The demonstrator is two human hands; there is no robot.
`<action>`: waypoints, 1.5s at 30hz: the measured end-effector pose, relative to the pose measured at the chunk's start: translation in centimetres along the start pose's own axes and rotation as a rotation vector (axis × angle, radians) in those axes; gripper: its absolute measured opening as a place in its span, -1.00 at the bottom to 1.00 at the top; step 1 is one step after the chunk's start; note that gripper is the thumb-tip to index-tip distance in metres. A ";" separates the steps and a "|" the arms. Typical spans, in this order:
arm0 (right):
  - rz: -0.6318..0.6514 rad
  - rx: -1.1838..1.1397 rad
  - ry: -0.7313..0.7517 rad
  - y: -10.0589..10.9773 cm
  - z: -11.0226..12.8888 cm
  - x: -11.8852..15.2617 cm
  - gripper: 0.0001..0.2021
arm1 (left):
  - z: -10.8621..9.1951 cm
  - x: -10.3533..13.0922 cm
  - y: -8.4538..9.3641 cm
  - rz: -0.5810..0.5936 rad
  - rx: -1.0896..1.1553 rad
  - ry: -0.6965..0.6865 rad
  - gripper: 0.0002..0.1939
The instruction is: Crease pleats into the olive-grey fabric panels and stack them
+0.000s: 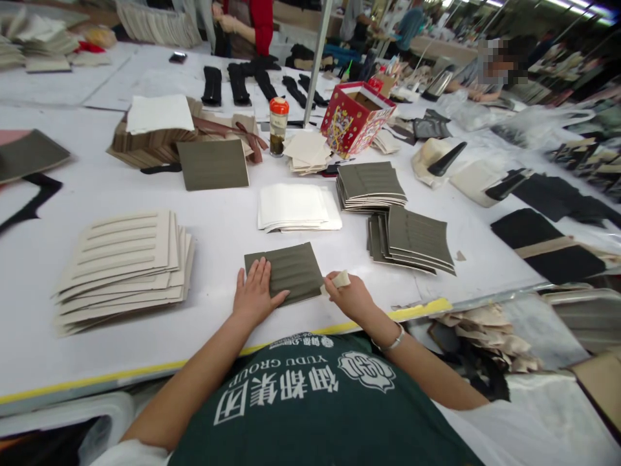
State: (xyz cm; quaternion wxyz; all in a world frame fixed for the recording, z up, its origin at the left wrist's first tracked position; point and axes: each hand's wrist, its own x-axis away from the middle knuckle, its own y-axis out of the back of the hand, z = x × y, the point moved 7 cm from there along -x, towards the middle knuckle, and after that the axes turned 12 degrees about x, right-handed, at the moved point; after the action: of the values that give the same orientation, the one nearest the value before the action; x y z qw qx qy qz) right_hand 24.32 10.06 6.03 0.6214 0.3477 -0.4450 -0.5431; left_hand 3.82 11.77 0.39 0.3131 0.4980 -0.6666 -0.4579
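My left hand [256, 292] lies flat with fingers spread on the left part of a dark olive ribbed panel [297, 270] near the table's front edge. At the panel's right edge, my right hand [350, 296] is closed around a small cream-coloured flat piece [342, 279]; its exact kind is unclear. Left of my hands stands a stack of cream ribbed panels [123, 259]. Just behind the olive panel is a pile of white sheets [295, 206]. Two stacks of olive ribbed panels [418, 234] sit to the right, one behind the other.
Further back stand a jar with an orange lid [278, 126], a red patterned box [356, 116] and a metal pole [317, 61]. A plain olive panel [213, 166] leans by a brown stack [145, 142]. Yellow tape [417, 309] lines the front edge. Other people work behind.
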 end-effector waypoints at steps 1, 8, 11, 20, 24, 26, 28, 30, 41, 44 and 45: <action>0.038 -0.061 -0.033 -0.2 -0.7 0.9 -0.74 | 0.2 0.0 0.1 -0.009 0.009 0.001 -0.25; -0.026 -0.553 -0.113 0.9 1.7 -1.8 -0.72 | 3.1 0.7 1.5 -0.072 -0.003 0.009 -0.52; 0.005 -0.387 0.081 -0.5 7.7 -5.1 -0.78 | 3.3 1.1 1.5 -0.097 -0.028 -0.008 -0.52; -0.119 0.338 0.263 -3.1 13.9 -6.7 -0.73 | 3.2 1.4 1.2 -0.093 0.006 0.022 -0.51; -0.075 0.298 0.329 -3.7 12.7 -1.6 -0.75 | 3.2 1.2 1.0 -0.082 0.037 0.034 -0.51; -0.066 0.232 0.332 -4.0 12.0 0.9 -0.76 | 3.2 1.1 0.9 -0.073 0.046 0.037 -0.50; -0.011 0.111 0.310 -4.3 10.9 2.6 -0.78 | 3.4 1.2 1.0 -0.062 0.047 0.034 -0.50; 0.060 -0.063 0.232 -4.2 8.7 3.4 -0.79 | 3.7 1.4 1.3 -0.034 0.044 0.034 -0.50; -0.277 -0.103 -0.043 0.9 -5.7 4.2 -0.72 | -10.5 -3.4 -1.6 0.066 0.147 -0.181 -0.39; -0.154 -0.151 -0.016 0.9 -5.9 4.3 -0.74 | -11.3 -2.6 -3.2 0.188 0.128 -0.277 -0.45; -0.097 -0.193 -0.029 0.9 -6.2 4.4 -0.74 | -10.7 -1.6 -3.1 0.225 0.129 -0.332 -0.47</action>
State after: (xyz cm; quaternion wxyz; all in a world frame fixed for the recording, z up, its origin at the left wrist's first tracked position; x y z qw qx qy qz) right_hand 30.52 5.56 5.34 0.6185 0.2995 -0.3821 -0.6179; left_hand 14.78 9.85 1.73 0.2156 0.3573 -0.7883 -0.4521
